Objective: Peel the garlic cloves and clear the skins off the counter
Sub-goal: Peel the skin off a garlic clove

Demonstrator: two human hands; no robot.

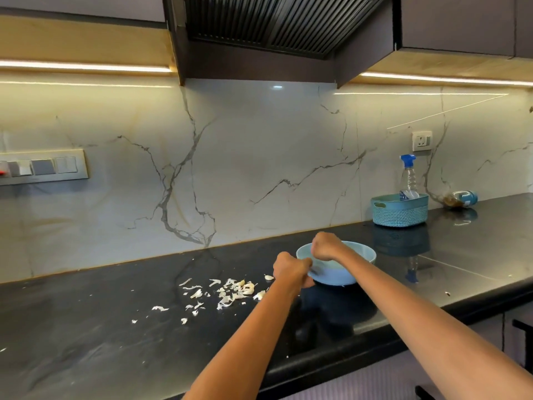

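Observation:
A light blue bowl (pixel 357 256) stands on the black counter (pixel 86 327). My left hand (pixel 290 269) is at the bowl's left rim, seen from the back, and its curled fingers appear to grip the rim. My right hand (pixel 327 246) hovers over the bowl with its fingers curled downward; whatever is in them is hidden. Several papery garlic skins (pixel 230 293) lie scattered on the counter left of the bowl. A garlic clove (pixel 269 277) lies beside my left hand, and another clove (pixel 259 295) is just in front of it.
A teal basket (pixel 399 210) with a spray bottle (pixel 408 177) in it stands at the back right against the marble wall. A small jar (pixel 461 198) lies on its side further right. The counter's front edge (pixel 375 345) runs diagonally below my arms.

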